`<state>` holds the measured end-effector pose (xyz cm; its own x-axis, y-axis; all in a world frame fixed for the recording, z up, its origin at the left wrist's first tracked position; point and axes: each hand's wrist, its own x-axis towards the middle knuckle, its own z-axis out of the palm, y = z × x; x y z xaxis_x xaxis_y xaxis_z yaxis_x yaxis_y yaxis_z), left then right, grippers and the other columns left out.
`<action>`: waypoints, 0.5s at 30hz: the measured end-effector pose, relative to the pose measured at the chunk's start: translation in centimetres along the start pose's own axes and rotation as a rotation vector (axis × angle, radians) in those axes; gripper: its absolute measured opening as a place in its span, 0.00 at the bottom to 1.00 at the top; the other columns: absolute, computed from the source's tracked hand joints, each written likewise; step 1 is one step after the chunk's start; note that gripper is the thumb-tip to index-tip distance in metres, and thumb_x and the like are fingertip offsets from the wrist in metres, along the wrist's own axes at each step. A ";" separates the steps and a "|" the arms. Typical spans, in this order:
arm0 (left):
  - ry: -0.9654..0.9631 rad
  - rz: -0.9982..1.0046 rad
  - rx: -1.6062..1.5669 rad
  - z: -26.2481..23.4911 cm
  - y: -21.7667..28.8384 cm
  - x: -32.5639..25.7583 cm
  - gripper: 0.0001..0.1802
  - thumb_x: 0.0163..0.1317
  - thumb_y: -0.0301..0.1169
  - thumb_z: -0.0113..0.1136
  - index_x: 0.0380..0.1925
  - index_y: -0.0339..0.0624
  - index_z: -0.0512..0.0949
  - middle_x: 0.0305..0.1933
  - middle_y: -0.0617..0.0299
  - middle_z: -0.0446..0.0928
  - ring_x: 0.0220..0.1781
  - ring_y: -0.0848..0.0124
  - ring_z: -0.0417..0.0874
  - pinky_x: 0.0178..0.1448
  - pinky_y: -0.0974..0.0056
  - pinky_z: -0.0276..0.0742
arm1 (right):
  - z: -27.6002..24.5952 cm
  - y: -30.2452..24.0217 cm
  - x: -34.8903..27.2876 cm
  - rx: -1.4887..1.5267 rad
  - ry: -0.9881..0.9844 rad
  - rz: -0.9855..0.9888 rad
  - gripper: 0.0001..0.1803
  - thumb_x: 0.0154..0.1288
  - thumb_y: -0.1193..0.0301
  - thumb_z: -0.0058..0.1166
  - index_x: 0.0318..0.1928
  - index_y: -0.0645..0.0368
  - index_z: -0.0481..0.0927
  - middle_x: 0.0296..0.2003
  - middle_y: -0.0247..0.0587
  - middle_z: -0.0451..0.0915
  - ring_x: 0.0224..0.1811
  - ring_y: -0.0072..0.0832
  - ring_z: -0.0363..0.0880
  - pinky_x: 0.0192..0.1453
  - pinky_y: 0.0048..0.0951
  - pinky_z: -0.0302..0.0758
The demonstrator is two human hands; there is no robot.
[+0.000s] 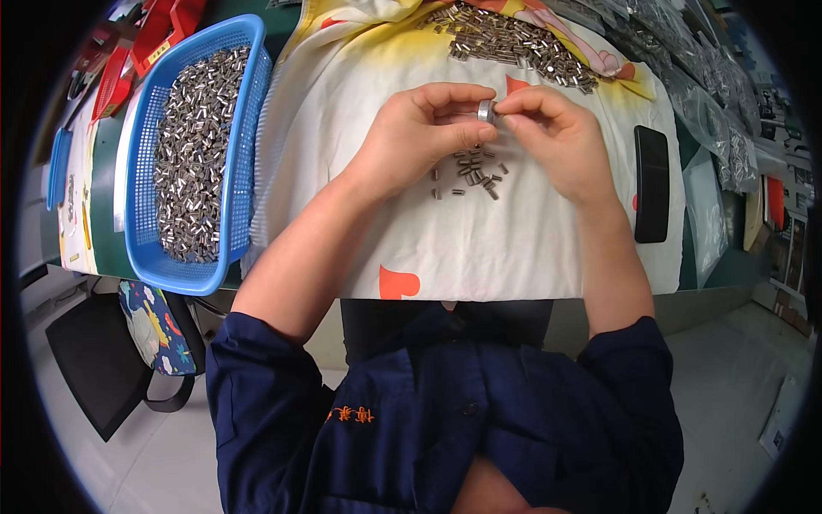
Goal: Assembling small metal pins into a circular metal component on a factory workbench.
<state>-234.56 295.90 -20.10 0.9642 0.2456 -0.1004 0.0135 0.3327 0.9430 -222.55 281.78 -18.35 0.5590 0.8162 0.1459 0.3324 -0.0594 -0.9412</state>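
Note:
Over the white cloth (505,257), my left hand (407,141) is closed around a short round metal ring (485,111), gripped between thumb and fingers. My right hand (561,141) meets it from the right, thumb and forefinger pinched together at the ring's face. Whatever lies between those right fingertips is too small and covered to make out. Just below both hands, several small metal cylinders (475,171) lie scattered on the cloth. A larger heap of the same cylinders (505,43) is spread at the far side.
At the left stands a blue plastic basket (135,214) holding many metal cylinders. A black phone (652,184) lies at the cloth's right edge. Clear plastic bags (719,111) crowd the far right, red bins (111,81) the far left. A black chair (94,368) is at lower left.

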 end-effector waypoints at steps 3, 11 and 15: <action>0.006 0.009 -0.005 0.1 0.0 0.1 0.20 0.55 0.22 0.60 0.48 0.29 0.71 0.39 0.57 0.78 0.40 0.74 0.80 0.48 0.71 0.76 | 0.2 0.0 0.0 0.001 -0.009 -0.020 0.05 0.53 0.79 0.54 0.32 0.63 0.78 0.26 0.30 0.77 0.28 0.16 0.73 0.37 0.18 0.71; 0.008 -0.009 0.045 0.2 0.2 -0.1 0.20 0.54 0.23 0.61 0.47 0.30 0.72 0.38 0.57 0.79 0.39 0.76 0.80 0.47 0.72 0.76 | 0.5 -1.2 -0.3 -0.188 0.020 -0.077 0.03 0.50 0.79 0.56 0.29 0.62 0.77 0.24 0.33 0.77 0.26 0.18 0.74 0.33 0.19 0.72; 0.064 0.019 0.201 0.2 0.1 -0.2 0.20 0.54 0.25 0.62 0.47 0.30 0.73 0.38 0.57 0.80 0.39 0.76 0.79 0.46 0.73 0.76 | 1.0 -1.7 -0.6 -0.302 0.061 -0.102 0.04 0.50 0.80 0.56 0.29 0.63 0.77 0.26 0.33 0.78 0.28 0.18 0.75 0.35 0.19 0.72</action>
<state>-234.66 295.70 -19.96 0.9462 0.3090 -0.0962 0.0545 0.1410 0.9885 -224.24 281.98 -17.17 0.5526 0.7916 0.2609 0.5939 -0.1544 -0.7896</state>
